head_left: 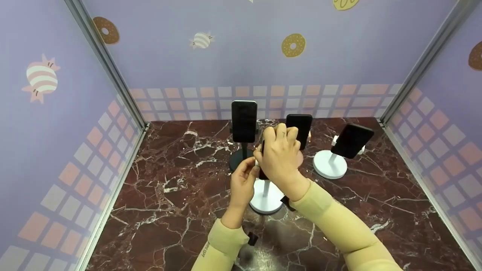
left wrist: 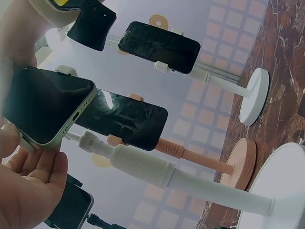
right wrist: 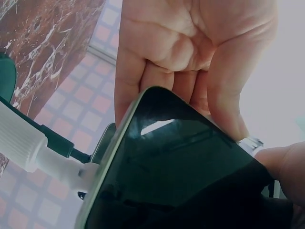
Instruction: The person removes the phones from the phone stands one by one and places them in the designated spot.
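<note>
A phone with a dark screen (left wrist: 50, 107) sits sideways across the clamp of a white phone stand (head_left: 266, 199). My right hand (head_left: 279, 158) comes over the top of this phone and grips its edge; in the right wrist view the fingers curl behind it and the thumb lies along the near edge. Low on the other side, my left hand (head_left: 244, 184) pinches a white clamp arm (left wrist: 28, 143) at the phone's edge between thumb and fingers. From the head view, my right hand hides most of the phone.
Behind stand a dark green stand's phone (head_left: 244, 122), a pink stand's phone (head_left: 300, 126) and, to the right, another white stand (head_left: 330, 164) with a tilted phone (head_left: 352, 141). Patterned walls (head_left: 241, 64) enclose the dark red marbled tabletop (head_left: 169, 210).
</note>
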The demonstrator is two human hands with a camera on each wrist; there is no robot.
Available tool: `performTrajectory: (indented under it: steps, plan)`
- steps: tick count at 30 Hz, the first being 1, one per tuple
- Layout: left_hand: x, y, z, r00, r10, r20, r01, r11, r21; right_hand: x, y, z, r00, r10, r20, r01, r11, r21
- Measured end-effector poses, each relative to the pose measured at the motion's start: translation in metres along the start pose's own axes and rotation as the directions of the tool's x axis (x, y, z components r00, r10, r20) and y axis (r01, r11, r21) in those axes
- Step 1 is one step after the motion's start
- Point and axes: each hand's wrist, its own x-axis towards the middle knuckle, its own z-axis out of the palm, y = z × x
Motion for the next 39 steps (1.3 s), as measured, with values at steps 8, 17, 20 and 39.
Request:
performTrajectory:
  steps: [8,17,20,39]
  plan:
    - [-0.0001,0.0015,0.0005,1.0,0.001,-0.01,-0.001,1.0,0.0,0.0013,0.0019,-0.0003,1.0,0.009,0.013,-0.009,1.0,0.019]
    - [0.0014,0.0012,-0.0016,0.999,-0.036,-0.006,0.036,0.999,-0.004,0.0017,0.003,-0.0025,0.999,0.016,0.048,-0.018,0.999,0.035]
    - [0.0019,0.0006,-0.0021,0.999,-0.047,-0.007,0.047,0.999,-0.004,0.0017,0.0038,-0.0024,0.998,0.014,0.054,-0.016,0.999,0.043]
    - [0.0009,-0.0018,-0.0034,0.999,-0.039,0.006,0.039,0.999,0.015,0.0032,0.0064,-0.0046,0.997,0.004,0.082,-0.008,0.999,0.04]
